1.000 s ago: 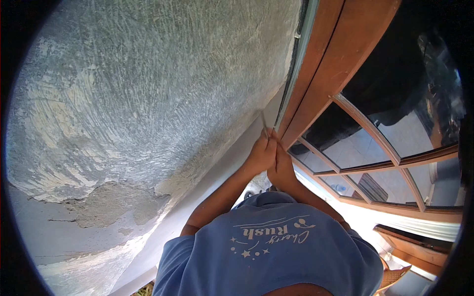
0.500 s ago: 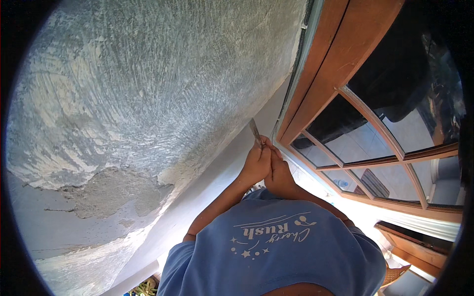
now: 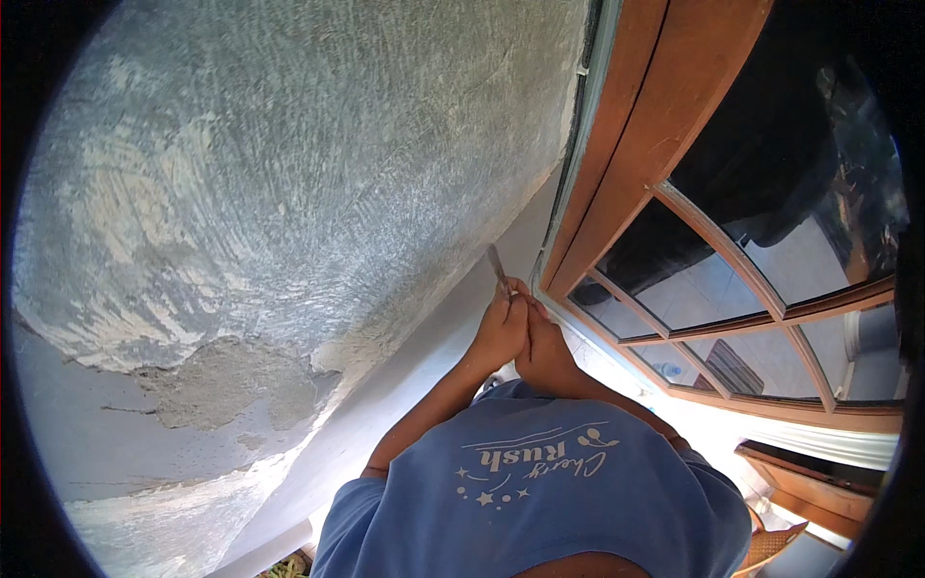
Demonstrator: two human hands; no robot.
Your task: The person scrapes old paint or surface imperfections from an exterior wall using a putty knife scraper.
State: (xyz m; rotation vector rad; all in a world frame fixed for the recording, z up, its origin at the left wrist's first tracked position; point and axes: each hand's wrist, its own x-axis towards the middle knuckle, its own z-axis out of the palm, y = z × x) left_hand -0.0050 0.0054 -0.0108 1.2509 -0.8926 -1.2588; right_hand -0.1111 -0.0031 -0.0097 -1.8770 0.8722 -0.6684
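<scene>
Both hands are held close together in front of my chest, at the middle of the view. Between them rises a thin grey metal blade (image 3: 498,265), like a narrow scraper; its handle is hidden in the fingers. My left hand (image 3: 501,329) is closed around its lower part. Pressed against it, my right hand (image 3: 545,349) is also closed, with its fingers at the base of the same tool. The blade's tip points up toward the lower edge of the rough grey plastered wall (image 3: 318,164); whether it touches cannot be told.
A patch of coarse bare plaster (image 3: 217,385) shows at the wall's lower left. To the right stands a brown wooden frame (image 3: 617,144) with glass panes (image 3: 752,366). A cable (image 3: 568,164) runs along the frame's edge. Lower right is a woven item (image 3: 771,547).
The view has shifted slightly, and the hands and blade sit a little lower in it. Both hands keep the same grip.
</scene>
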